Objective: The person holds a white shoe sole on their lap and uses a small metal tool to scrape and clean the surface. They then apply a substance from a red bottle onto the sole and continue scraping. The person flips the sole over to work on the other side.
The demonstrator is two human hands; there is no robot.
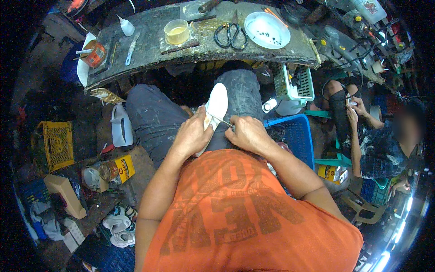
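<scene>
In my lap lies a white, shoe-shaped piece [218,97], its rounded end pointing away from me. My left hand [195,133] is closed round its near part, the thumb on top. My right hand [248,134] pinches a thin, rod-like tool [222,121], whose far end meets the side of the white piece. Most of the tool's handle is hidden in my fingers, so I cannot tell its exact kind. A brownish mark shows on the white piece beside my left fingers.
Ahead stands a worn workbench [149,59] with scissors [231,36], a white bowl [267,30], a clear cup [176,32] and a squeeze bottle [126,26]. At right are a blue basket [302,140] and a seated person [380,152]. White shoes [117,223] lie lower left.
</scene>
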